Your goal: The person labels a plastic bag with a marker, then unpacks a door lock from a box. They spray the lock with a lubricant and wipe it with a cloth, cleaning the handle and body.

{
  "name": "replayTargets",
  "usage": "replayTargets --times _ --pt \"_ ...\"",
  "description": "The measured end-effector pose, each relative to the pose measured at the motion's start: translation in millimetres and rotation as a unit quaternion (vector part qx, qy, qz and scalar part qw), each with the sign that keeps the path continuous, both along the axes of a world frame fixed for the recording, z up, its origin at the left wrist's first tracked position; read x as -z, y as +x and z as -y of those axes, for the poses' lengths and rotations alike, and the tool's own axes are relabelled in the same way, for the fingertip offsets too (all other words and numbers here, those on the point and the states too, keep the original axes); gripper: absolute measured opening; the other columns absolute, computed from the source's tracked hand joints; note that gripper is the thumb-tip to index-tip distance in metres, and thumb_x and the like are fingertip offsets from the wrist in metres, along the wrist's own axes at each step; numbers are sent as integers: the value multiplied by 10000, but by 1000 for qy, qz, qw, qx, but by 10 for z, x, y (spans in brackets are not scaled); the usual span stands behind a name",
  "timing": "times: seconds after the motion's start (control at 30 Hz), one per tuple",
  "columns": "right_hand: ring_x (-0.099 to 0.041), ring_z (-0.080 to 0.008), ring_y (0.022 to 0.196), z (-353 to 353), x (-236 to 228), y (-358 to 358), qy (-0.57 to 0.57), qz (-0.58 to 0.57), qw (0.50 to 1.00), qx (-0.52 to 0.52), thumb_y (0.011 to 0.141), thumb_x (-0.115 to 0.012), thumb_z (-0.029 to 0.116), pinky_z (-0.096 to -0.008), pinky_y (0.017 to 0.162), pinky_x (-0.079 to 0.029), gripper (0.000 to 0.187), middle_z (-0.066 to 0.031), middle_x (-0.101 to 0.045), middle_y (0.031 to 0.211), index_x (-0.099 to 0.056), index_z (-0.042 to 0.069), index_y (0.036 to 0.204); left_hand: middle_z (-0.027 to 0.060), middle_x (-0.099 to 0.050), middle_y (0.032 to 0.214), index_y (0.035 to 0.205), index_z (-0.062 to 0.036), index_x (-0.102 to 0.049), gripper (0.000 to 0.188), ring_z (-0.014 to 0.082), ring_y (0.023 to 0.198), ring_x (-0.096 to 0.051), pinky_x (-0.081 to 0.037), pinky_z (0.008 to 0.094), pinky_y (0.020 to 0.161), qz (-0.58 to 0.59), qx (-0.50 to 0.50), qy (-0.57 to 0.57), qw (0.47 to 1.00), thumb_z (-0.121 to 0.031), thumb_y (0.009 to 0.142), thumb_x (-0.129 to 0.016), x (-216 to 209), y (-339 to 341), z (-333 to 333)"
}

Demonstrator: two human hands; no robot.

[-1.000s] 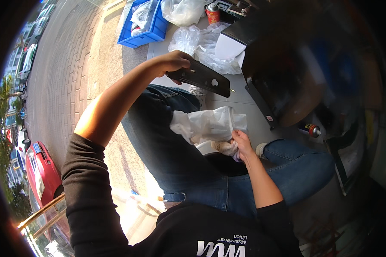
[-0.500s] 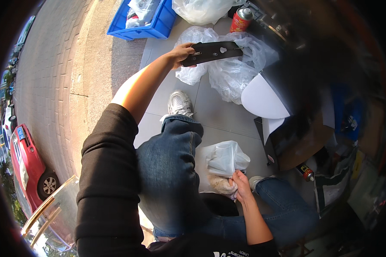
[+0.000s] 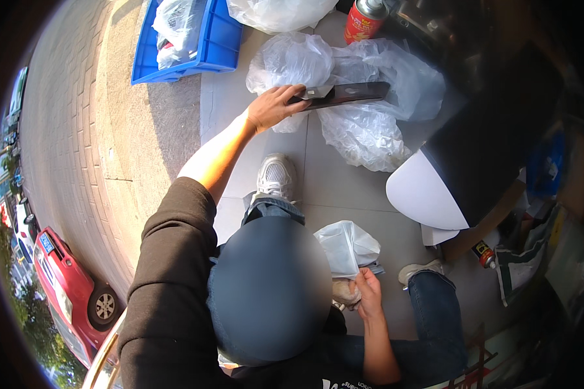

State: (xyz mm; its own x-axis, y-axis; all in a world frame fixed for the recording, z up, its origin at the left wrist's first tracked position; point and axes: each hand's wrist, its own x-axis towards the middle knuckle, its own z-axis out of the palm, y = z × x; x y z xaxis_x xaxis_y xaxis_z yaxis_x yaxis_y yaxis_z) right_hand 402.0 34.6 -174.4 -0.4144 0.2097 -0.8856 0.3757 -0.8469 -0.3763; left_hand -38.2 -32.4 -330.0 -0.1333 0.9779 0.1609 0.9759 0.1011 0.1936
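My left hand (image 3: 274, 109) reaches forward and is closed on the near end of a long, dark, flat panel (image 3: 353, 94). The panel is seen nearly edge-on, above crumpled clear plastic bags (image 3: 363, 136); whether it touches them I cannot tell. Close to my body, my right hand (image 3: 368, 292) pinches the edge of a whitish translucent plastic bag (image 3: 347, 245). A beige wadded cloth (image 3: 344, 293) sits just under that bag, beside my right fingers, partly hidden.
At the upper left stands a blue crate (image 3: 217, 45) holding wrapped items. A red spray can (image 3: 365, 23) is at the top, another can (image 3: 483, 254) at the right. A black-and-white curved sheet (image 3: 428, 188) lies right of the bags. A red car (image 3: 68, 285) is parked outside.
My left hand has lowered the panel and turned it from face-on to nearly edge-on. The whole view has shifted. My right hand keeps its pinch on the bag.
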Motion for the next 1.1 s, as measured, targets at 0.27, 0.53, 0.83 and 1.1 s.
replayTargets --times 0.27,0.53,0.83,1.1 --pt "-432 -74 522 376 -265 -117 -2 4 999 47 907 -534 178 -192 500 -350 160 -24 -495 605 -471 35 942 85 -337 1368 1262 -245 -451 616 256 1210 -377 -342 400 992 16 59 -44 997 -290 695 -687 -223 50 156" --pt "-400 -66 572 683 -993 -85 187 7 968 165 924 -495 163 -201 553 -332 124 -1 -460 660 -494 40 905 118 -641 919 1001 -108 -643 209 218 817 -630 -497 329 748 249 -99 -141 953 -57 826 -542 -1850 -435 700" --pt "-436 -108 697 912 -1567 30 217 -189 897 336 931 -497 214 -262 691 -410 184 4 -486 752 -523 60 834 154 -637 949 1011 -117 -623 232 314 877 -611 -489 398 759 154 72 -209 963 -193 823 -510 -2559 627 776" --pt "-471 -114 688 949 -1687 23 211 -220 879 366 924 -509 215 -273 685 -436 187 -5 -507 759 -537 59 826 82 -623 811 923 6 -616 170 160 772 -609 -472 252 712 466 -136 322 813 -27 798 -505 -3018 984 1027"
